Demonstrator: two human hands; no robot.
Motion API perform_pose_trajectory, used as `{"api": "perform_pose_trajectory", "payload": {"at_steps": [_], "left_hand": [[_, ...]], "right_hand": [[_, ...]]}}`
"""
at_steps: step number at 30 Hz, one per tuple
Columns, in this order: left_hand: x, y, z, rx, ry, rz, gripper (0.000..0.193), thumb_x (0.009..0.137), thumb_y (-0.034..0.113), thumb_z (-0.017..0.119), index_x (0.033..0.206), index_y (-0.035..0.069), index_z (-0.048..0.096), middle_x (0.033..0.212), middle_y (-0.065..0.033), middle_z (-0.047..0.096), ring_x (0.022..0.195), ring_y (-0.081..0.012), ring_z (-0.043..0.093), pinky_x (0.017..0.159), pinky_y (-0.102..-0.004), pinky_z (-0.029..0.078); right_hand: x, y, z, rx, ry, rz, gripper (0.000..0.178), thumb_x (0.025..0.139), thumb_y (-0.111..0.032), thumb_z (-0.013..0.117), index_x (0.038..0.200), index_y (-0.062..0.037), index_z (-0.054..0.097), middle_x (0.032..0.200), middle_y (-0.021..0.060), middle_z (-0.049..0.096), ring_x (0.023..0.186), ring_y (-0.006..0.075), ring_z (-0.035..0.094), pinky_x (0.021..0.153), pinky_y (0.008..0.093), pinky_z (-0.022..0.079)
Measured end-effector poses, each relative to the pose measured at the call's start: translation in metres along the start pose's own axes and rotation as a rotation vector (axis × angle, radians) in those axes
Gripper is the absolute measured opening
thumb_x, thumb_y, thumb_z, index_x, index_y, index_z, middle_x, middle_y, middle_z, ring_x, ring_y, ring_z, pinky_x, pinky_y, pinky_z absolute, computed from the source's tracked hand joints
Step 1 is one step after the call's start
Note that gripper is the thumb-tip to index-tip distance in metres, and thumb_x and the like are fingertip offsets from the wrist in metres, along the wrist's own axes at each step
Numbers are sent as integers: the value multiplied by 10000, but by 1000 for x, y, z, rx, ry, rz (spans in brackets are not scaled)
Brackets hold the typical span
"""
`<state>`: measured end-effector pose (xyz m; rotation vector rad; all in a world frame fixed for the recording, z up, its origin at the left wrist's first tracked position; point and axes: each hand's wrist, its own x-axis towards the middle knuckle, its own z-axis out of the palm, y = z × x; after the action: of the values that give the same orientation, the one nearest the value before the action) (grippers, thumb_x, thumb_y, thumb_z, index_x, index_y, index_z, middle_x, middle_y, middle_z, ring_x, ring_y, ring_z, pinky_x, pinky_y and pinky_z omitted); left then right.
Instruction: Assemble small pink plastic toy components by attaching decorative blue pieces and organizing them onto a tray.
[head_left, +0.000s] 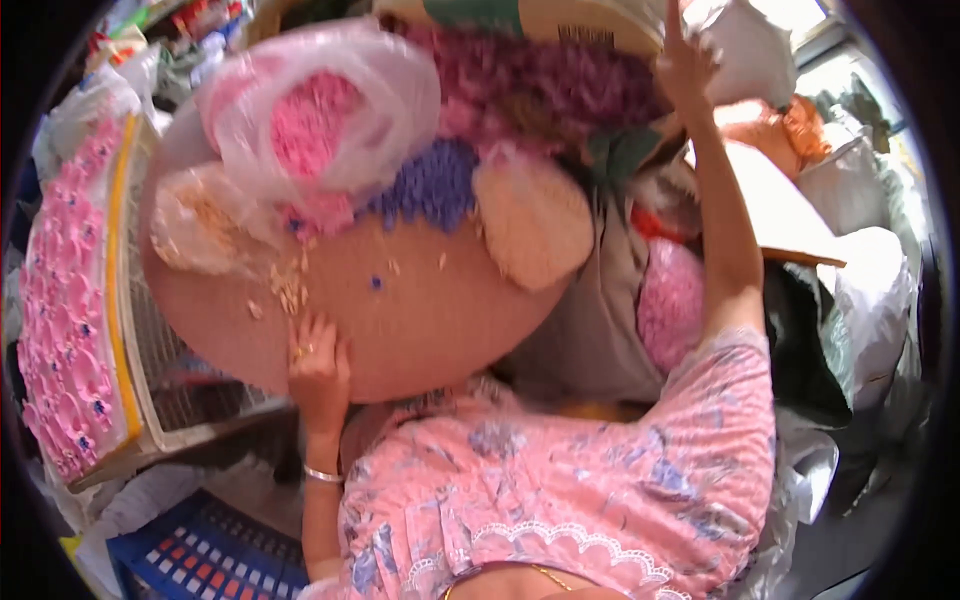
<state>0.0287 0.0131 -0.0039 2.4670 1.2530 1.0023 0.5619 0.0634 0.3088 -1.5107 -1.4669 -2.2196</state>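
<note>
My left hand (318, 362) rests on the near left part of a round pinkish-brown board (430, 335), fingers stretched out. Its fingertips are beside a small scatter of beige pieces (290, 288); I see nothing held in it. Reaching far to the right, my right hand (688, 62) is raised by a large open sack of purple-pink pieces (570, 75). One finger points away and the others look loosely apart, somewhat blurred. On the board lie a clear bag of pink pieces (315, 125), a heap of blue-purple pieces (430, 188), and two bags of beige pieces (535, 220) (195, 220).
To the left, a yellow-edged tray (127, 300) carries rows of pink pieces with blue bits. A blue plastic basket (200, 550) sits at the lower left. Several bags crowd the right side, among them a bag of pink pieces (670, 305) and a white bag (870, 290).
</note>
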Motion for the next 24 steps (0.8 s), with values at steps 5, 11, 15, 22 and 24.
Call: {"api": "perform_pose_trajectory", "payload": {"at_steps": [5, 11, 15, 22, 24], "left_hand": [[8, -2, -3, 53, 7, 3, 271, 817, 71, 709, 1074, -7, 668, 1178, -162, 672, 1201, -343, 585, 1090, -496, 399], [13, 10, -1, -7, -109, 8, 248, 818, 49, 712, 1055, -16, 676, 1187, -170, 670, 1219, -362, 574, 1089, -526, 398], [6, 15, -24, 29, -164, -86, 253, 802, 13, 712, 1047, -36, 671, 1159, -193, 676, 1179, -406, 592, 1072, -560, 401], [15, 19, -23, -20, -173, -139, 208, 813, -7, 680, 1016, -53, 675, 1123, -223, 680, 1189, -424, 586, 1070, -562, 388], [19, 16, -16, -50, -178, -115, 207, 814, -7, 680, 1016, -53, 675, 1125, -223, 680, 1191, -425, 585, 1071, -563, 386]], "right_hand": [[-39, -156, -59, 1088, -601, 88, 469, 828, -408, 735, 1149, -76, 657, 1146, 170, 663, 1145, 289, 589, 1043, 429, 405], [-127, -151, 151, 982, -245, -166, 468, 884, -152, 526, 1349, -100, 524, 866, 256, 671, 784, 387, 664, 704, 499, 516], [-121, -132, 204, 982, -237, 4, 431, 888, -171, 530, 1311, -87, 538, 884, 258, 669, 807, 390, 661, 718, 498, 512], [-215, -32, 346, 928, -452, 259, 378, 894, -203, 537, 1244, -62, 561, 916, 262, 667, 846, 396, 657, 742, 497, 507], [-223, 0, 349, 880, -526, 319, 365, 896, -212, 539, 1225, -55, 568, 926, 262, 666, 858, 398, 656, 749, 497, 505]]}}
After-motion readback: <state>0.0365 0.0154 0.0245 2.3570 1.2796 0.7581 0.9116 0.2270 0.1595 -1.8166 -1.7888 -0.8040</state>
